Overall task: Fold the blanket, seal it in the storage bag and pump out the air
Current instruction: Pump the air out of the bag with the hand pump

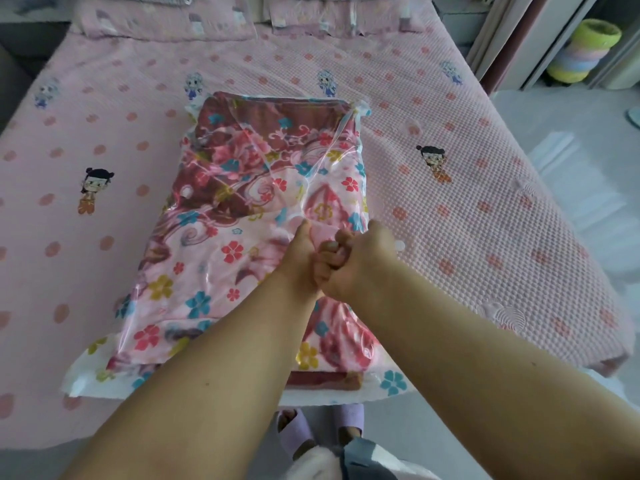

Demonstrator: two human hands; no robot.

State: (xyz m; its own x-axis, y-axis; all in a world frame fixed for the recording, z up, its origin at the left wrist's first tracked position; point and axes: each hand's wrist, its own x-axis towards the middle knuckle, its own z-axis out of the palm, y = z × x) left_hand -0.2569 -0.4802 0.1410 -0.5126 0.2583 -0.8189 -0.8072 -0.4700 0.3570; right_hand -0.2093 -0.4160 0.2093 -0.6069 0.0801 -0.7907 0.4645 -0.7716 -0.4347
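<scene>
On the pink bed [485,188] lies the storage bag [249,216] with the folded blanket [214,244] inside. We press our left hand [301,258] down on it, its fingers hidden, while our right hand [356,261] curls its fingers tight beside, probably squeezing air out.

Pink patterned bed [450,209]; bagged floral blanket [242,188] lying flat atop

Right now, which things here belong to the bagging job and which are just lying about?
Job: blanket, inside the clear storage bag; left hand and right hand, pressed together on top of it.
Lying about: bed, pillows, coloured basket stack, slippers.
</scene>
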